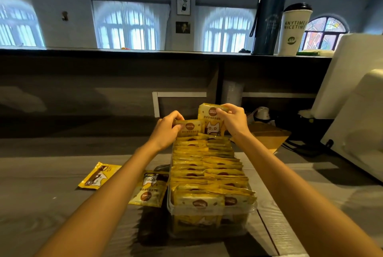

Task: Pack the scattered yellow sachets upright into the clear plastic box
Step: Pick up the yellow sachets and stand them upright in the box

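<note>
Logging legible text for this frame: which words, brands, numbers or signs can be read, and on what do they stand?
"ANYTIME NICETIME": in two lines on the white paper cup on the ledge.
Round green logo below it: too blurred to read.
Yellow sachets, held, boxed and loose: print too small and blurred.
Dark flask: faint marks, unreadable.

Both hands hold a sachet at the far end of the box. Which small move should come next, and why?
Probably lower the raised sachet in the right hand down into the far end of the box, beside the lower sachet the left hand holds. It is upright above the rows; loose sachets lie on the table.
</note>
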